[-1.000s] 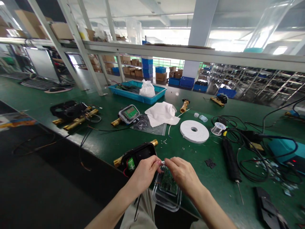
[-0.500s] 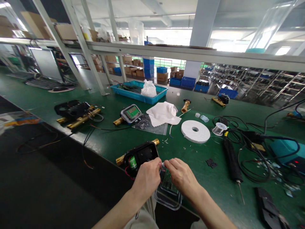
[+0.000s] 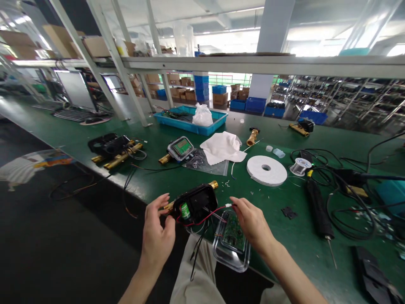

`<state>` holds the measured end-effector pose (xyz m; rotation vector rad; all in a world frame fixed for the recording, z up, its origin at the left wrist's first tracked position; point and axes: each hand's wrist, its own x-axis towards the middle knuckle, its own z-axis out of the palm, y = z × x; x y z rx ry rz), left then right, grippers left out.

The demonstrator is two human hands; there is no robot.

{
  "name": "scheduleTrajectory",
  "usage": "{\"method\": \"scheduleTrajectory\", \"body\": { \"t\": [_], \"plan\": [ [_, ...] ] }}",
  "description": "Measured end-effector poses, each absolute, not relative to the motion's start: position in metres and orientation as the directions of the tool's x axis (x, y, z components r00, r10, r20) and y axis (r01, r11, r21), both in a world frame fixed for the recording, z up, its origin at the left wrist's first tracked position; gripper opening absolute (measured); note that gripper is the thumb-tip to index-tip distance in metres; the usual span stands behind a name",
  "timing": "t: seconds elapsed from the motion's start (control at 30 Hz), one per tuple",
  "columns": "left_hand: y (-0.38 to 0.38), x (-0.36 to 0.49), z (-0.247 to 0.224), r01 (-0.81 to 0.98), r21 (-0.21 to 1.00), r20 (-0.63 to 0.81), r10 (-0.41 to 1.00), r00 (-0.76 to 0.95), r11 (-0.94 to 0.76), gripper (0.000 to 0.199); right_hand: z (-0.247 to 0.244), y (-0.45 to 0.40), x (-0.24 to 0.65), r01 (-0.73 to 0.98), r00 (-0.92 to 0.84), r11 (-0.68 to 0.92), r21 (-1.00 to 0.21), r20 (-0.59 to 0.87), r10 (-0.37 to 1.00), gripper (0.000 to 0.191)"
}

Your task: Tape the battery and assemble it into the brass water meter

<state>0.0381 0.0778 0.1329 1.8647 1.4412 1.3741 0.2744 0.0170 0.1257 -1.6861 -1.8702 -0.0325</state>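
In the head view, the right hand (image 3: 253,221) pinches the tip of a thin red wire (image 3: 215,210) at its small white plug (image 3: 228,205). Left of that grip, the wire sags to an open black case (image 3: 202,202) holding a green battery (image 3: 185,210). Just below the grip, a green circuit board (image 3: 233,232) lies in a clear, rounded cover (image 3: 232,264). The left hand (image 3: 158,234), fingers spread wide, hangs beside the case.

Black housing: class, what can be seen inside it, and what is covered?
Inside the housing, a green cylinder sits toward the picture's left. What lies beneath the cylinder is covered by it; the remaining interior is too dark for detail.
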Motion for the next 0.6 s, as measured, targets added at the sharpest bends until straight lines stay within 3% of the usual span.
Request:
{"method": "scheduleTrajectory", "body": {
  "t": [0.1,0.17,0.23,0.33,0.47,0.6],
  "plan": [
    [0.082,0.028,0.112,0.320,0.935,0.129,0.987,0.093,-0.152,0.057,0.123,0.016,0.279,0.888,0.068,0.148,-0.435,0.442,0.894,0.038],
    [0.083,0.029,0.110,0.293,0.952,0.036,0.987,0.158,-0.081,0.062,0.123,0.013,0.283,0.879,0.121,0.110,-0.464,0.440,0.890,0.041],
    [0.085,0.033,0.114,0.331,0.940,0.021,0.981,0.193,-0.085,0.062,0.122,0.006,0.288,0.873,0.183,0.060,-0.484,0.439,0.880,0.041],
    [0.091,0.039,0.122,0.530,0.836,0.046,0.981,0.186,-0.140,0.057,0.119,-0.016,0.290,0.849,0.299,-0.044,-0.527,0.410,0.862,0.035],
    [0.097,0.045,0.120,0.724,0.683,0.063,0.995,0.074,-0.098,0.048,0.105,-0.060,0.280,0.735,0.467,-0.206,-0.646,0.262,0.845,0.018],
    [0.098,0.049,0.113,0.767,0.640,0.043,0.999,0.030,-0.050,0.040,0.082,-0.098,0.264,0.747,0.405,-0.170,-0.643,0.237,0.883,0.014]
  ]
}}
